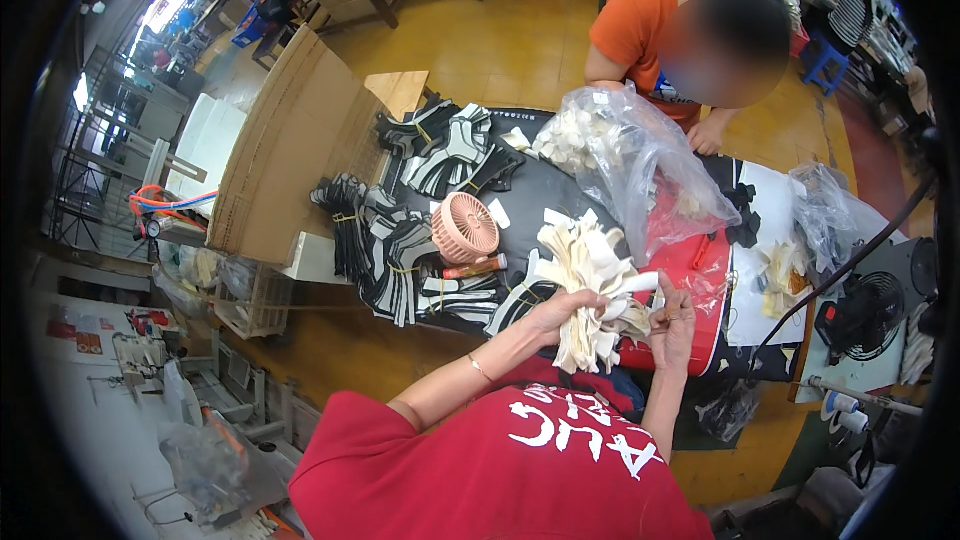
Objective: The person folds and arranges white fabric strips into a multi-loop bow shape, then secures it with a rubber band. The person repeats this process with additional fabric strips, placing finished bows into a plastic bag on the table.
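A thick bundle of cream fabric pieces point(583, 262) fans out above the table's front edge. My left hand point(562, 314) is closed around its lower left part, with loose ends hanging below the fingers. On the bundle's right side, my right hand point(673, 328) pinches the end of one white strip point(635, 283) that sticks out sideways. Part of the right fingers' grip is hard to make out. Left of the bundle lie a pink round fan point(466, 227) and an orange tube point(474, 267).
Stacks of black-and-grey cut pieces point(400, 260) cover the table's left side, beside a tall cardboard box point(290, 145). A clear plastic bag point(625, 155) of cream pieces lies across the table. Opposite, a person in orange point(640, 35) leans in. A black fan point(870, 310) stands right.
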